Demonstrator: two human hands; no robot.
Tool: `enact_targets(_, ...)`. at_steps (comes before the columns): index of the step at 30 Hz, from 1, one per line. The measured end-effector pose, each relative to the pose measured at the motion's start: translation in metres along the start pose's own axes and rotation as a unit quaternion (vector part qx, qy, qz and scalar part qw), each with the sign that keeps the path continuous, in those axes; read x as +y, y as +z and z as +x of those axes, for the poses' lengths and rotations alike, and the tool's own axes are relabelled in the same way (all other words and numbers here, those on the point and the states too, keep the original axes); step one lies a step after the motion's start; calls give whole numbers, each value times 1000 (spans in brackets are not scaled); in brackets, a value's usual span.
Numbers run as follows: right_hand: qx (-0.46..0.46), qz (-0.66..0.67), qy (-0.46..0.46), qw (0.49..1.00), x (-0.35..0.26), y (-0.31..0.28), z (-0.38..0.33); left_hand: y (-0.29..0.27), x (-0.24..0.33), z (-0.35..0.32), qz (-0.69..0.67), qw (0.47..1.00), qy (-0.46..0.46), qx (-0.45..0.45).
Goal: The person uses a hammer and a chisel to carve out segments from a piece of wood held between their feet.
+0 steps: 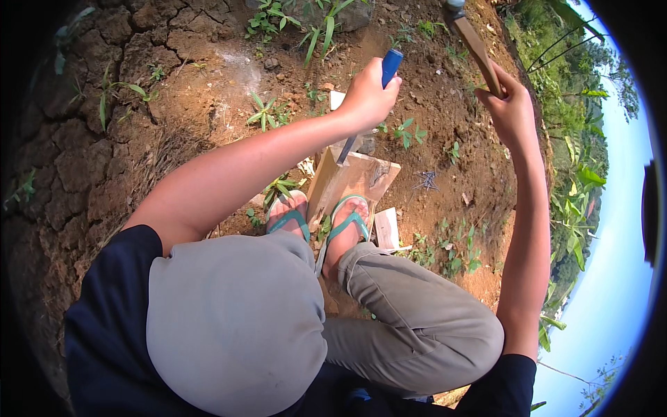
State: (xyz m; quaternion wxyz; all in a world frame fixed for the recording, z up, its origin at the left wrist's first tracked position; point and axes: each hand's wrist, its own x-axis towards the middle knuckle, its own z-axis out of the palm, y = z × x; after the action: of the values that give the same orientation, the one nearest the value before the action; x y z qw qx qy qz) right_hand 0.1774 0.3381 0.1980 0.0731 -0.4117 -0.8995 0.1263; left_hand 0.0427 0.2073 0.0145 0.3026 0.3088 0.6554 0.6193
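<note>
My left hand (370,101) is wrapped round the blue handle of a chisel (391,66). The chisel's metal blade slants down to the top edge of a wooden piece (358,177), where its tip appears to touch. Boards meet at a corner in that piece, which stands upright on the soil by my feet. Raised off to the right, my right hand (511,111) grips the brown wooden handle of a hammer (475,52). The hammer's head is only partly in view at the top edge. My left hand hides part of the chisel's handle.
My feet in green-strapped sandals (353,221) flank the wood closely. A small pile of nails (426,182) lies on the dirt to its right. A pale wood offcut (387,229) rests near my foot. Small weeds (406,133) and cracked soil (76,160) surround the spot.
</note>
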Motion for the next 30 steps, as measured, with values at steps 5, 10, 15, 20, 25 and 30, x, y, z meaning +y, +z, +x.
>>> enact_targets(5, -20, -23, -30, 999, 3, -7, 3, -7, -2, 2, 3, 1000, 9, 14)
enact_targets(10, -161, -80, -109, 978, -1, 3, 8, -5, 1, -1, 4, 1000, -9, 2)
enact_targets(15, 63, 50, 57, 995, -9, 19, 8, -1, -3, 2, -4, 999, 11, 30)
enact_targets(20, -143, -131, -69, 979, -8, -4, 22, -5, -5, 2, 11, 999, 18, 26)
enact_targets(25, -50, -54, -68, 995, -2, 9, 21, -2, -5, 3, -3, 1000, 7, 11)
enact_targets(30, 5, 4, 18, 1000, -19, 18, 8, -4, 1, 0, 4, 1000, 13, 0)
